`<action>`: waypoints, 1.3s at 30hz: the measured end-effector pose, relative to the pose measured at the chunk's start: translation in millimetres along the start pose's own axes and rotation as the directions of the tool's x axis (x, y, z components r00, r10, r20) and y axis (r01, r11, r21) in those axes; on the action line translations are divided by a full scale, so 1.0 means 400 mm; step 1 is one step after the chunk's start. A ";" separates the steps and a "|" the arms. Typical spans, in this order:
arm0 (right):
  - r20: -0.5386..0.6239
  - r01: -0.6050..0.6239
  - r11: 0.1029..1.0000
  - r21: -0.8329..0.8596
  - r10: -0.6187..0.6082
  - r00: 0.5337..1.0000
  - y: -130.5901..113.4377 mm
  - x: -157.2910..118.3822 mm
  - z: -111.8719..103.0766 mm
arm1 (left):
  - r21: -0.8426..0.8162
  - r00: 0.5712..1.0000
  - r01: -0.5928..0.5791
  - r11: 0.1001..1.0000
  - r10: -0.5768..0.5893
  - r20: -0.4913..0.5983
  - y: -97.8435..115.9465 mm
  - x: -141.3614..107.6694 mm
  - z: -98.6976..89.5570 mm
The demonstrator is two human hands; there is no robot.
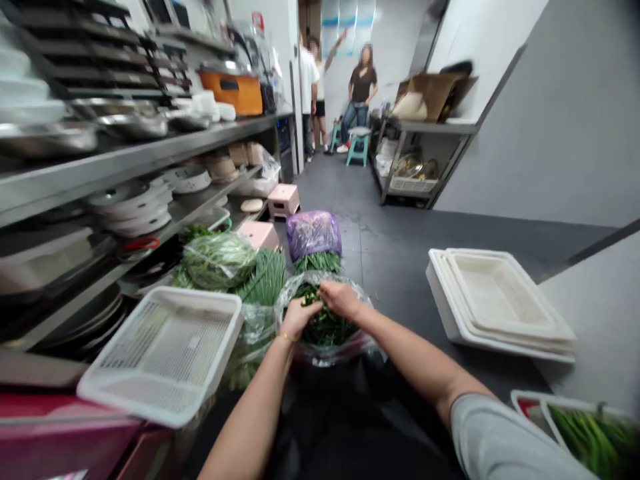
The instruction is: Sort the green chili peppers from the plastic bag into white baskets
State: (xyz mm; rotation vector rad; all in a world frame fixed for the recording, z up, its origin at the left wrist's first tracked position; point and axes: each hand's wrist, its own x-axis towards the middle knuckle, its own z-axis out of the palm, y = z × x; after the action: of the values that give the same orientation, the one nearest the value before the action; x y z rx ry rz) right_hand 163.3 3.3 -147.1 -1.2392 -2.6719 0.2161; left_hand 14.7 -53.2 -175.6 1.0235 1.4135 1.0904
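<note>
I see the left hand [299, 317] and right hand [341, 299] pinching greens [327, 331] in the clear bag [283, 301]. Lots are in there, but long stalks [269, 275] lie just beside it, so I think plenty is left.

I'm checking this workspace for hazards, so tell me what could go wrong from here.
The clear plastic bag around the dark greens looks thin and could tear, with the left hand and right hand at its opening. The white basket, close beside the left forearm, might get knocked.
</note>
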 end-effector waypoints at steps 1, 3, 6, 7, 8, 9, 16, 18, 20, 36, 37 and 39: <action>0.051 0.011 0.999 -0.030 -0.009 0.999 0.011 -0.007 0.001 | -0.058 0.999 0.021 0.998 -0.024 -0.049 0.006 0.001 -0.015; 0.174 0.074 0.993 -0.090 -0.057 0.983 0.041 -0.020 0.000 | -0.217 0.988 -0.004 0.976 -0.030 -0.150 0.017 0.008 -0.059; 0.339 0.213 0.960 -0.181 -0.143 0.930 0.075 -0.026 -0.007 | -0.386 0.977 -0.023 0.922 -0.062 -0.205 0.026 0.022 -0.139; 0.337 0.215 0.955 -0.205 -0.137 0.931 0.073 -0.024 -0.010 | -0.437 0.977 -0.022 0.899 -0.073 -0.200 0.028 0.023 -0.161; 0.311 0.198 0.956 -0.219 -0.124 0.942 0.062 -0.018 -0.011 | -0.486 0.979 -0.021 0.874 -0.080 -0.186 0.030 0.022 -0.179; 0.272 0.169 0.961 -0.219 -0.106 0.956 0.042 -0.011 -0.009 | -0.529 0.983 -0.021 0.848 -0.078 -0.165 0.033 0.019 -0.191; 0.383 0.010 0.991 -0.136 0.044 0.923 -0.087 0.048 0.039 | -0.380 0.999 -0.019 0.925 0.000 -0.050 0.035 -0.012 -0.173; 0.338 -0.007 0.998 -0.062 0.028 0.941 -0.063 0.042 0.015 | -0.137 0.998 -0.067 0.988 0.065 -0.019 0.025 -0.013 -0.149; 0.306 0.019 0.998 0.068 -0.039 0.951 -0.030 0.021 -0.024 | 0.142 0.983 -0.181 0.973 0.175 0.056 0.012 -0.012 -0.117; 0.232 0.069 0.983 -0.167 -0.029 0.972 -0.029 0.091 0.032 | 0.368 0.946 -0.091 0.925 0.196 -0.259 -0.024 0.000 -0.126; 0.252 0.067 0.984 -0.166 -0.023 0.968 -0.025 0.099 0.029 | 0.382 0.946 -0.092 0.920 0.200 -0.255 -0.023 0.002 -0.127; 0.247 0.031 0.987 -0.155 0.008 0.969 -0.012 0.098 0.005 | 0.377 0.940 -0.125 0.918 0.232 -0.252 -0.011 -0.001 -0.121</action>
State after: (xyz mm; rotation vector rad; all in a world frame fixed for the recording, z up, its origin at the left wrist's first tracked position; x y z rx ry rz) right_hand 134.4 30.1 -143.8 -1.3204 -2.9596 0.1699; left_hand -33.6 -59.3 -177.2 1.3130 1.8330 1.1804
